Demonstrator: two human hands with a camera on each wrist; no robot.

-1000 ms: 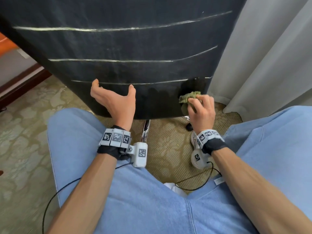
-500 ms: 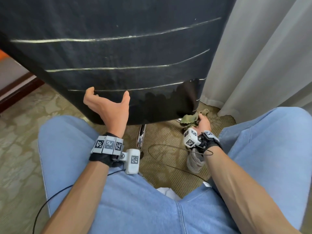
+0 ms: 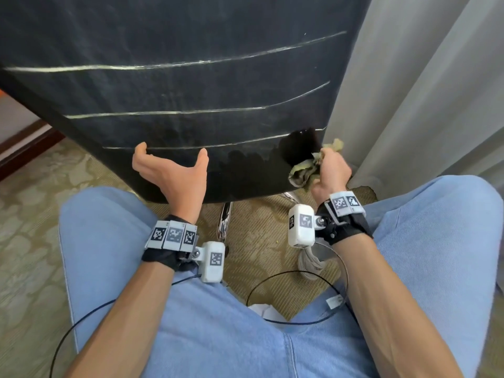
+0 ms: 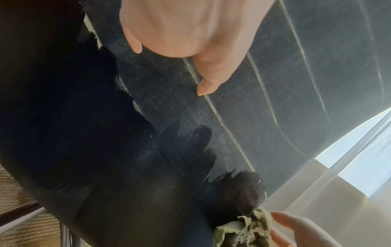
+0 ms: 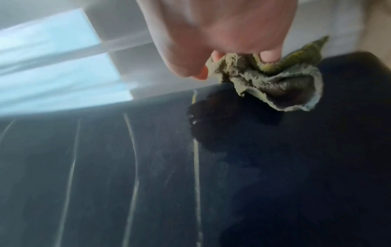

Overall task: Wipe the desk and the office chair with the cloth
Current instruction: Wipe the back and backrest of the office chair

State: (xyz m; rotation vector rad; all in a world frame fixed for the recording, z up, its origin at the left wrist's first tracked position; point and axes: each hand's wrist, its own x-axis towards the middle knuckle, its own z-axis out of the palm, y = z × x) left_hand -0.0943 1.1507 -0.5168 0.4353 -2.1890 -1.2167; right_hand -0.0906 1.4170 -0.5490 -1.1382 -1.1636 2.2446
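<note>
The black office chair back [image 3: 177, 91] with pale seam lines fills the upper head view; its lower strip looks darker and damp. My left hand [image 3: 171, 170] lies flat against that lower part, thumb spread, fingers straight [image 4: 190, 30]. My right hand [image 3: 331, 170] grips a crumpled green cloth [image 3: 305, 170] at the chair back's lower right corner. The cloth [image 5: 275, 83] bunches under my right fingertips against the dark wet patch. From the left wrist, the cloth [image 4: 243, 232] shows at the bottom edge.
A grey curtain [image 3: 422, 91] hangs close on the right of the chair. Below the chair back are a chrome chair leg [image 3: 225, 222], patterned carpet [image 3: 32, 214] and a shoe [image 3: 311, 263]. Black cables loop over my blue-jeaned knees. A dark wooden skirting [image 3: 24, 148] runs at the left.
My right hand dipped with the cloth below the chair's edge toward the floor, then came back up to the lower right corner. The left hand stayed on the chair back.
</note>
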